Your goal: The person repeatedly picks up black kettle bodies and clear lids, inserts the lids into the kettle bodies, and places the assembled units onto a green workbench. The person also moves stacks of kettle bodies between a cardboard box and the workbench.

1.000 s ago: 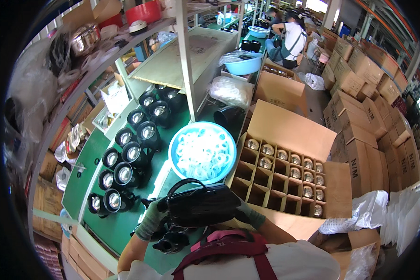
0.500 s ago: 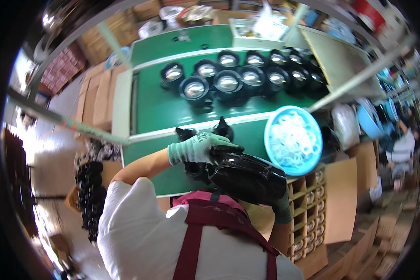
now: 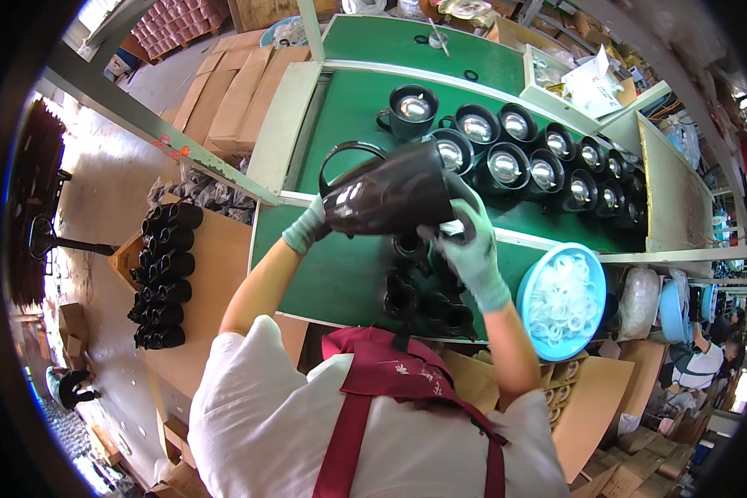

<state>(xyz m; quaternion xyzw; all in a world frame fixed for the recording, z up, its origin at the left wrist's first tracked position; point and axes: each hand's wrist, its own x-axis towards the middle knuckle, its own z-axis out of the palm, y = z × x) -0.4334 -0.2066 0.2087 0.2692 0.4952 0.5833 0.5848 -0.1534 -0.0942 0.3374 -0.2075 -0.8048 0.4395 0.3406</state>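
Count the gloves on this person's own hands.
2: one on the left hand, at the left end of the black jug and partly hidden behind it; one on the right hand, at its right end.

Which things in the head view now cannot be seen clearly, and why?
Head view:
Fingers of the left hand: mostly hidden behind the black handled vessel.
Finger details of the right hand: blurred.
Part of the divided carton: covered by the right forearm and blue basin.
Background person, lower left: too small.
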